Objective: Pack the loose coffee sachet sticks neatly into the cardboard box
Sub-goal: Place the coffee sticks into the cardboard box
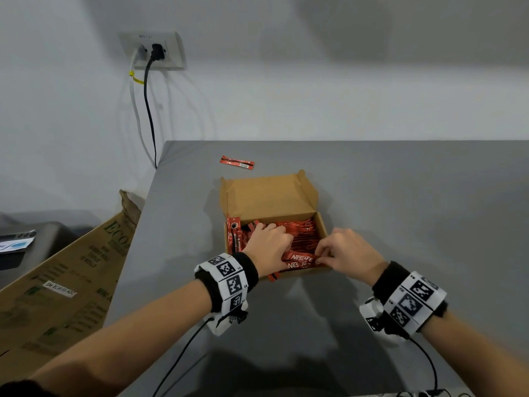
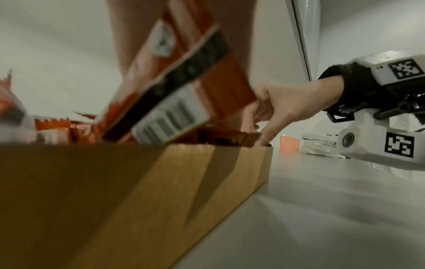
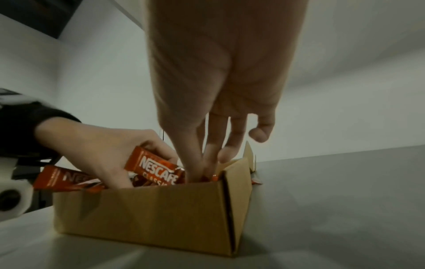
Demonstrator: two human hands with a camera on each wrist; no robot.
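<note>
Packing looks nearly through, and the step in hand is tidying. The cardboard box (image 1: 322, 226) sits open on the worktop (image 1: 400, 196), lid flap up at the back, crammed with red sachet sticks (image 1: 303, 233). The left hand (image 1: 267, 245) reaches in from the near left, fingers curled round a couple of sticks that ride above the rest. The right hand (image 1: 350, 250) pinches their other end at the near right corner. Next, I judge, these need laying flat in line with the others, then fetching the one loose stick (image 1: 237, 162) lying beyond the box
</note>
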